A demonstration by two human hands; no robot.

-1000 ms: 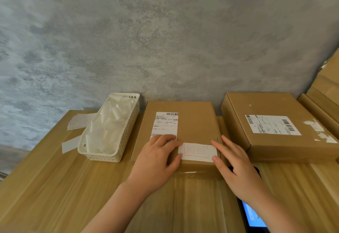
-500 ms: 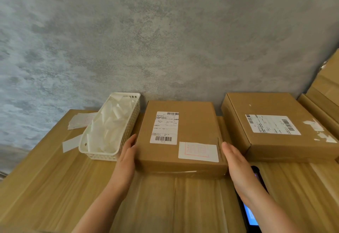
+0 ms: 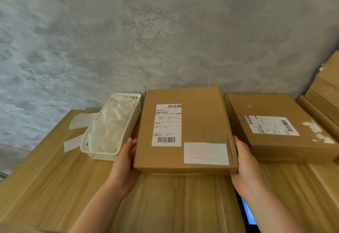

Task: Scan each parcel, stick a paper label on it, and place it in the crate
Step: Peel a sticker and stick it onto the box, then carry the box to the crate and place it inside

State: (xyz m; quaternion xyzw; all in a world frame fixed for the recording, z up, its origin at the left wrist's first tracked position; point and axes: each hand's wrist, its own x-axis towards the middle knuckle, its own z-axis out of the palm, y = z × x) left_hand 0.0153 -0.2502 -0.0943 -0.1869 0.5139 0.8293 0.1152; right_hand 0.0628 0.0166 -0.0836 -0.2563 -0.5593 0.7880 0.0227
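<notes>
A flat cardboard parcel (image 3: 185,132) sits in the middle of the wooden table (image 3: 55,177), its near end raised toward the camera, held from both sides. The left hand (image 3: 124,166) grips its left edge with the thumb on top and the fingers under the box (those fingers are hidden), and the right hand (image 3: 244,166) clasps the right edge the same way. On the parcel's top face are a printed shipping label (image 3: 166,124) with barcodes and, at the near right corner, a white paper label (image 3: 206,153) with faint red print. Just left of the parcel stands a white plastic basket (image 3: 128,133) filled with white paper slips. A second cardboard parcel (image 3: 275,128) lies to the right, near but apart. A device with a lit blue screen (image 3: 247,212) lies on the table under the right forearm.
</notes>
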